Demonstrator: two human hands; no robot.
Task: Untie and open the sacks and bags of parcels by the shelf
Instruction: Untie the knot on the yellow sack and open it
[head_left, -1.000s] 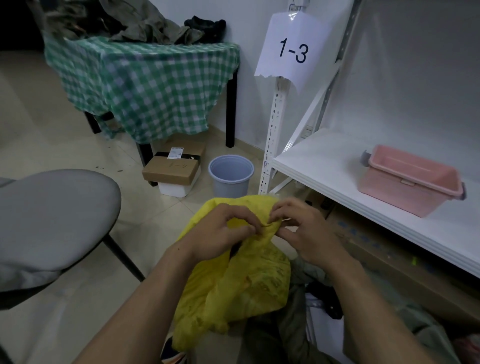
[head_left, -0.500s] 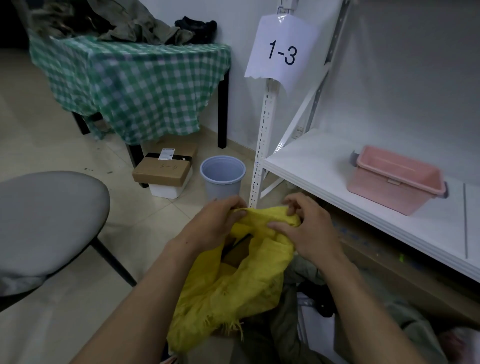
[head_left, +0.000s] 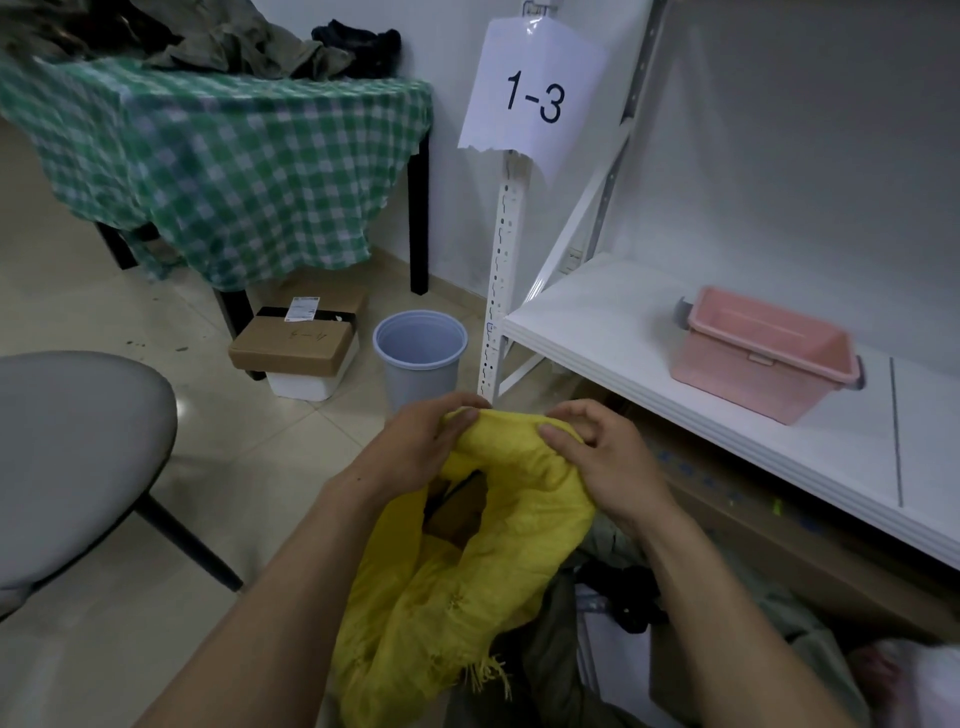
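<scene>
Yellow woven sack (head_left: 498, 545) hangs between and below both hands, its mouth gathered up into a rolled rim that they hold at the top. The left hand (head_left: 415, 447) curls over the left end of that rim with the thumb pressed on the cloth. The right hand (head_left: 608, 462) pinches the right end between thumb and bent fingers. Below the two thumbs the mouth gapes, and a brown parcel (head_left: 457, 512) shows inside.

The step in hand looks like the opening itself: the neck appears loosened and the rim is being spread. Whether a bit of string is caught in the bunched cloth under the fingers is hard to make out. The next move probably calls for drawing the hands apart, or rolling the rim down and outward, so the mouth stands wide enough to reach the parcels.

A second ago the hands sat close together, fingertips working at the sack's closed, pinched neck, and nothing inside could be seen. Half a second ago a small gap had appeared. Now the hands are further apart, the gap is wider, and the parcel is plain.

Just beyond the left hand stands a pale bucket (head_left: 418, 353), and off to the right of the right hand runs the white shelf (head_left: 623, 322).
</scene>
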